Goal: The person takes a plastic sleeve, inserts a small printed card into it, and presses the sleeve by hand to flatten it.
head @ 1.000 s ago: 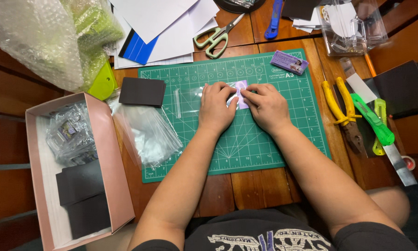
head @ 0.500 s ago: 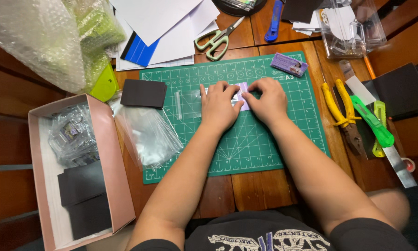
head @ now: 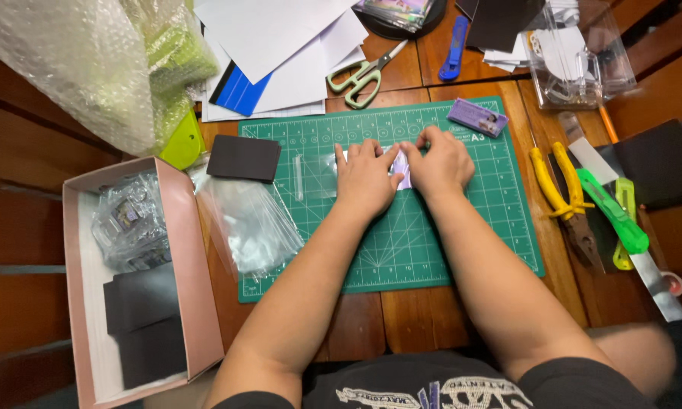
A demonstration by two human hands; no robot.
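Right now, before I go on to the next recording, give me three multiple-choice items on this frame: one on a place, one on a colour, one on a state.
1. Where do the scissors lie?
A. inside the pink box
B. on the white papers above the mat
C. beside the pliers

2. What colour are the pliers' handles?
A. yellow
B. red
C. black

3. What are the two hands doing?
A. lifted off the table
B. one holds the scissors
C. both pressed on a small card on the mat

Answers:
1 B: the scissors rest at the edge of the papers, past the mat.
2 A: the pliers have yellow handles.
3 C: the left hand and right hand meet over the card.
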